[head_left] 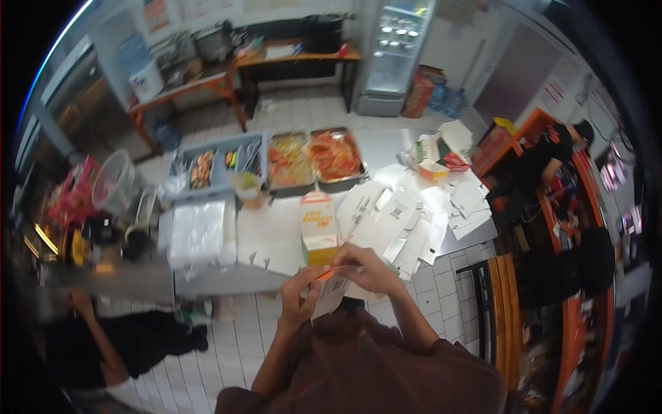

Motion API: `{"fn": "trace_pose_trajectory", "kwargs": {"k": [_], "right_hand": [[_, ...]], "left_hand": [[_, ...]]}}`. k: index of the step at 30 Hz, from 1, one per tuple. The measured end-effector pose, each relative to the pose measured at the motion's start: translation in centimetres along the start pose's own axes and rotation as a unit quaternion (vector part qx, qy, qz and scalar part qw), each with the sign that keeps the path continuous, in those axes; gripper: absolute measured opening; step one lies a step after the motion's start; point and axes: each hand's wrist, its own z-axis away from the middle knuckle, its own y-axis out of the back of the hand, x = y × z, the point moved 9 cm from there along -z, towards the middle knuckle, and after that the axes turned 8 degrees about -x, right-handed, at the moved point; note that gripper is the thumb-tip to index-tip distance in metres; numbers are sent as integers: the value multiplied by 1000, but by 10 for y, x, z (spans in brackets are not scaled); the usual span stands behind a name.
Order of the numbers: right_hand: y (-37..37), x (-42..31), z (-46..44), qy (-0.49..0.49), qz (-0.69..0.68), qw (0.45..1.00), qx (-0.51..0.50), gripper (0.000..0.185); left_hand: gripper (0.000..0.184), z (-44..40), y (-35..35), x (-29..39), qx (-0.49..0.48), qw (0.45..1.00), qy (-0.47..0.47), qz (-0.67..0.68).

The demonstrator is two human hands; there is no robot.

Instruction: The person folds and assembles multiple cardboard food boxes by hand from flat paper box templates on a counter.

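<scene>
1. Left hand (298,297): thumb and fingers nearly together, pinching the white card (334,288) near its left side. Right hand (367,268): fingers curled, tips pinched at its upper end.
2. The card is held up at the near edge of the bench (386,146), before the wearer's torso (376,359).
3. My advice: steady the panel left-handed and work the orange flap (325,275) evenly along its crease, pressing lightly.
4. The flap end points toward the bench's far edge; the long axis seems to run back toward the wearer, leaning slightly left.
</scene>
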Motion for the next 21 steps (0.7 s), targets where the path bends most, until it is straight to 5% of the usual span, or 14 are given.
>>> {"fn": "trace_pose_trajectory", "kwargs": {"k": [4, 10, 13, 21], "right_hand": [[-8, 9, 3, -20, -41, 999, -1, 9], [-14, 25, -1, -31, -54, 998, 13, 9], [-13, 13, -5, -8, -19, 999, 37, 12], [-13, 12, -12, 29, 52, 996, 61, 12]], "left_hand": [[31, 8, 3, -2, -56, 997, -31, 39], [21, 18, -1, -31, -88, 987, 97, 90], [17, 12, 13, -29, 27, 995, 73, 58], [20, 2, 15, 4, 27, 988, -36, -145]]}}
